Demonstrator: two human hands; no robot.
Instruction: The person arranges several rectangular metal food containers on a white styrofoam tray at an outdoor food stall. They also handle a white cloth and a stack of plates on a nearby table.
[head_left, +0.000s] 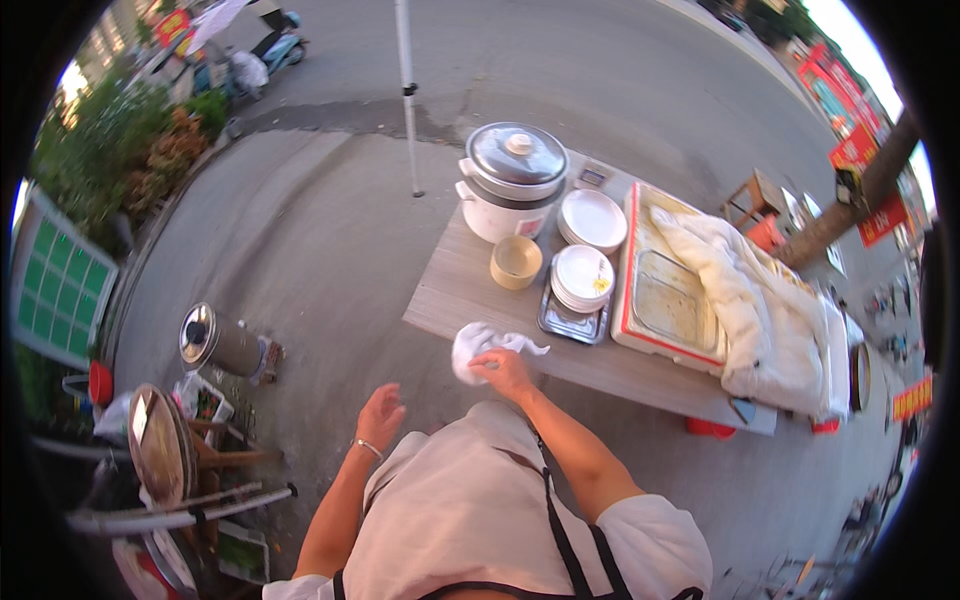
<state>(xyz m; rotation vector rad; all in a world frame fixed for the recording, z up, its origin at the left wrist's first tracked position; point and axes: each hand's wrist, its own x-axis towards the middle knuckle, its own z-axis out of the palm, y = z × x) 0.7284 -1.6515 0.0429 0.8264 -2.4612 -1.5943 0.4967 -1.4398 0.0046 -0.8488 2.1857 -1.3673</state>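
Observation:
My right hand (504, 373) grips a crumpled white cloth (471, 349) at the near edge of a wood-grain table (450, 289). Held free in the air beside my apron (450, 517), my left hand (381, 416) carries nothing, and its fingers are slightly apart. Beyond the cloth stand a beige bowl (516, 262) and a stack of white plates (583, 274) on a metal tray (574, 326). Behind them is another stack of white plates (592, 217). A large white rice cooker (491, 217) with a metal lid stands at the table's far left corner.
On the table's right lies a foam box (624, 300) partly covered by a cream quilt (742, 285). A white pole (409, 112) rises beyond the table. To my left stand a metal canister (225, 345) and a round folded tabletop (154, 442). A tree trunk (847, 202) leans at right.

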